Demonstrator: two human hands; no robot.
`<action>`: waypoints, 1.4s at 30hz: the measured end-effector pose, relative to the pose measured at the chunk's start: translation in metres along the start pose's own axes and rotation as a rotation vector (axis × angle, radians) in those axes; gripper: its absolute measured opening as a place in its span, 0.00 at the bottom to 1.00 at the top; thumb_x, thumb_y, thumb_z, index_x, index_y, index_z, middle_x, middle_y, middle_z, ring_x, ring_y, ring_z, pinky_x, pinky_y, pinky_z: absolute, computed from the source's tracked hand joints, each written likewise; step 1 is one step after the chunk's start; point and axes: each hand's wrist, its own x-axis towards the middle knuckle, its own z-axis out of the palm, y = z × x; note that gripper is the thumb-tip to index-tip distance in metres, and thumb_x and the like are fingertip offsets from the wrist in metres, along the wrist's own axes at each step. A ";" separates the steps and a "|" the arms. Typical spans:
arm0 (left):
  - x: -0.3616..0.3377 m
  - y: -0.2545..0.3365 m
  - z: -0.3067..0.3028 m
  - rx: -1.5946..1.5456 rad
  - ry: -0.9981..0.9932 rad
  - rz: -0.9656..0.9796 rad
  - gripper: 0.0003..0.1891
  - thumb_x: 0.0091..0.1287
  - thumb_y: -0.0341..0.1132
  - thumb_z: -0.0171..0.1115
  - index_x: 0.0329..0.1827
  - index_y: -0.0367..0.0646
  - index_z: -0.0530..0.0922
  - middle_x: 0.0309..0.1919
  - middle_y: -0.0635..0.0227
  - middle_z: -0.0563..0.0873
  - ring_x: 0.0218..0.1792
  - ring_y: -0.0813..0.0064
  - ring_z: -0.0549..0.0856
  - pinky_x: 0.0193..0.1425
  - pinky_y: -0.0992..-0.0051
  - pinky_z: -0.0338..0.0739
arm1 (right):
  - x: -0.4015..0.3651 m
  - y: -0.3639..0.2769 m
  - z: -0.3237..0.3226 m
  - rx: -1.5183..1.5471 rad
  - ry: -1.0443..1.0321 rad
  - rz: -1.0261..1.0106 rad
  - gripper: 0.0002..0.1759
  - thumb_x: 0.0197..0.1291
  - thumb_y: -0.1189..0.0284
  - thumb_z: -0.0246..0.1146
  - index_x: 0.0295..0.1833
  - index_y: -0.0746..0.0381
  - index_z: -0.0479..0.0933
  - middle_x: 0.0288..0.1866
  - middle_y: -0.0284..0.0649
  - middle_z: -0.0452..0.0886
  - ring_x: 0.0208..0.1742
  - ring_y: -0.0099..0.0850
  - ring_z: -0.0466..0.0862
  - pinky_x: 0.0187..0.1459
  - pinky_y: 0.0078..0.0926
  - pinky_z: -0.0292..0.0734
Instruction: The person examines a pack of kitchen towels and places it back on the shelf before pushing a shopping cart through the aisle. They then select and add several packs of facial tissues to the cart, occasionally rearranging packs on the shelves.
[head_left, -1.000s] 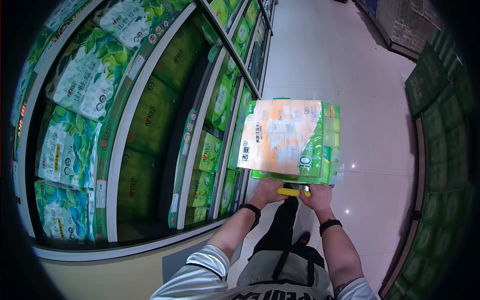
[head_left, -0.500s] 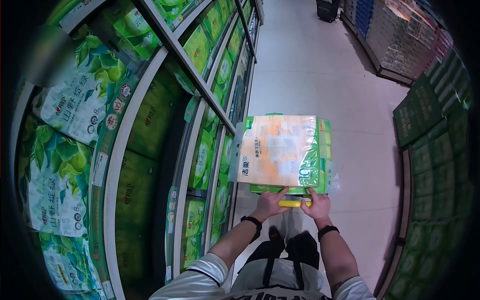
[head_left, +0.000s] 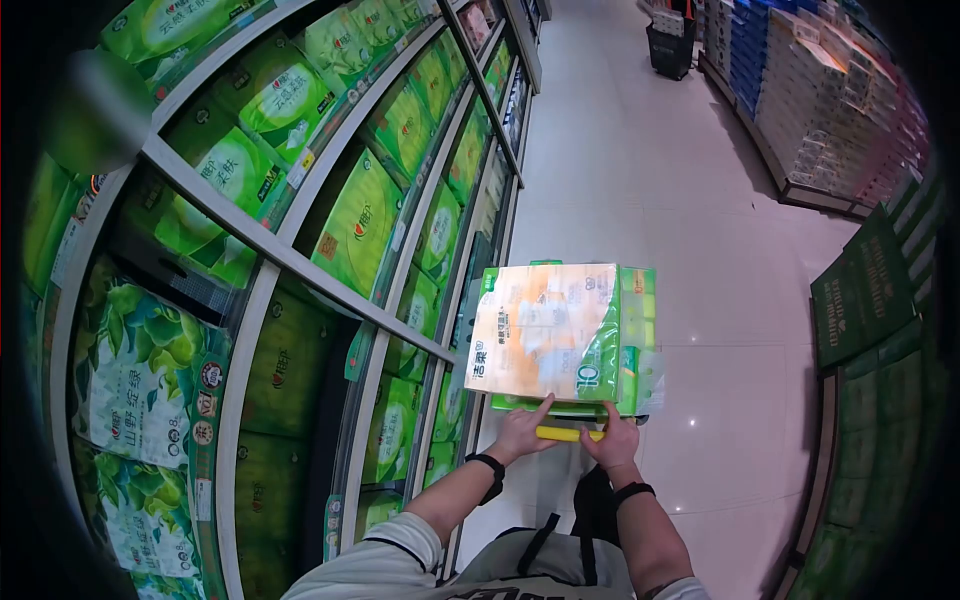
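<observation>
Black bands (head_left: 489,478) circle both wrists. The left hand (head_left: 519,434) closes its fingers on the left end of a yellow handle (head_left: 568,434), and the right hand (head_left: 616,441) grips the right end; an index finger of each points up to the near edge of the pack (head_left: 545,330). This peach-and-white pack lies at 12 o'clock from the handle, atop green packs (head_left: 640,300) that show along its right side. Shelves (head_left: 268,245) of tissue run from 9 to 11 o'clock. A green board (head_left: 865,285) leans at 2 o'clock. Farther off, stacks (head_left: 820,110) and a black bin (head_left: 670,48) stand toward 1 o'clock.
</observation>
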 end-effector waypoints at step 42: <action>0.764 -0.375 0.106 -0.063 0.047 -0.082 0.49 0.40 0.54 0.77 0.69 0.47 0.72 0.34 0.64 0.88 0.25 0.61 0.84 0.37 0.66 0.80 | 0.802 0.255 0.213 -0.005 0.006 -0.054 0.38 0.39 0.61 0.70 0.61 0.61 0.77 0.19 0.37 0.76 0.20 0.38 0.78 0.30 0.35 0.76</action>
